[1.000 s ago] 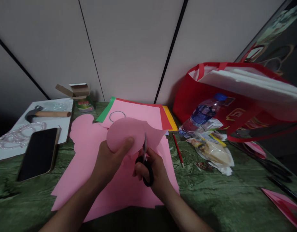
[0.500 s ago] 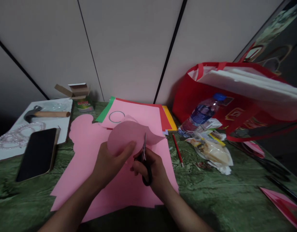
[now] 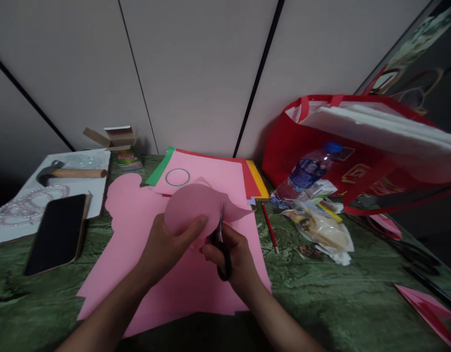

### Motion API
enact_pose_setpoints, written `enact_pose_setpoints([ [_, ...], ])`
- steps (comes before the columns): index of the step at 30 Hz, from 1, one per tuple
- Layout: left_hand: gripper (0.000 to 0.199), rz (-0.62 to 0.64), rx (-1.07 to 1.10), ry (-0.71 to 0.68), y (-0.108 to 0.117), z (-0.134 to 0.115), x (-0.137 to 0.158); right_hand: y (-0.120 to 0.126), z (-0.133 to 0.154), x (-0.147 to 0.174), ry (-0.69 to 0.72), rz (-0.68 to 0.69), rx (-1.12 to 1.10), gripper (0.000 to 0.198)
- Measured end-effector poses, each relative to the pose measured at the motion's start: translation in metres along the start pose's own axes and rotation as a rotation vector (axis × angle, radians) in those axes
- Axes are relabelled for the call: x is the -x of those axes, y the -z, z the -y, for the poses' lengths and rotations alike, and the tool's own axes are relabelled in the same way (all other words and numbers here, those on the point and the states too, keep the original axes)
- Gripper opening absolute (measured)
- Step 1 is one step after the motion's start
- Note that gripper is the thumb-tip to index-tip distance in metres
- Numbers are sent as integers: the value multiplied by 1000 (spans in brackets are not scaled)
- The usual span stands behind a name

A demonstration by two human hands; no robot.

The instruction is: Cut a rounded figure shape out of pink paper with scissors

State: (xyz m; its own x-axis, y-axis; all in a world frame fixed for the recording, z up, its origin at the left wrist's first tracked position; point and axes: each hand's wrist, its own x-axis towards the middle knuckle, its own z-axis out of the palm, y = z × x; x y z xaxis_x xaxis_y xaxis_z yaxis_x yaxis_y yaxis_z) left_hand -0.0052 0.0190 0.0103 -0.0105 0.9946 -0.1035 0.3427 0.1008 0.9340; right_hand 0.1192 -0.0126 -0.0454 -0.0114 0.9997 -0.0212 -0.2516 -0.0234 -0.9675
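Head camera, and all the action sits mid-table: a rounded pink paper piece [image 3: 184,208] is held up over a spread of pink sheets [image 3: 126,234], with black-handled scissors [image 3: 221,227] at its right side. Left hand [image 3: 164,247] has the piece pinched, thumb pressed across the near face, the other fingers behind it and out of sight. Right hand [image 3: 238,252] is curled firmly round the scissor handles; the blades look close together, though the exact gap can't be read.

Now the danger! A slight roll of the right wrist could send the blades into the rounded outline and leave a nick. This paper looks thin, so a slack left grip could let it fold between the blades instead of parting cleanly. That pointed flap [image 3: 238,211] pokes out right with no hand on it; it could sag and tear where the blades meet it. And the left thumb lies near the steel, so a careless turn risks a cut.

Pose, then: both forearms come in from the near edge, converging; the left hand slants up and rightward, the right up and leftward, blades aimed away from the body.
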Motion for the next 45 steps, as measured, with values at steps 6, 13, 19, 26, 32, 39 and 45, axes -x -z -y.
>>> enact_pose_setpoints([
  [6,28,-5,14,-31,0,3,-1,0,0,1,-3,5,-7,26],
  [13,28,15,5,-45,2,4,-2,1,-5,1,-6,-1,-3,24],
  [19,27,5,-4,-42,2,2,0,1,-3,1,-33,1,-5,22],
  [26,28,-58,6,-51,1,2,-1,1,-4,1,-39,-8,4,18],
  [32,33,-5,-39,-60,6,7,-4,0,-2,1,-48,-19,13,16],
  [39,32,-32,-48,-30,4,1,-2,-1,-1,2,-57,-32,8,13],
  [45,32,-59,-23,-72,5,6,-4,-2,1,1,-57,-29,-3,12],
])
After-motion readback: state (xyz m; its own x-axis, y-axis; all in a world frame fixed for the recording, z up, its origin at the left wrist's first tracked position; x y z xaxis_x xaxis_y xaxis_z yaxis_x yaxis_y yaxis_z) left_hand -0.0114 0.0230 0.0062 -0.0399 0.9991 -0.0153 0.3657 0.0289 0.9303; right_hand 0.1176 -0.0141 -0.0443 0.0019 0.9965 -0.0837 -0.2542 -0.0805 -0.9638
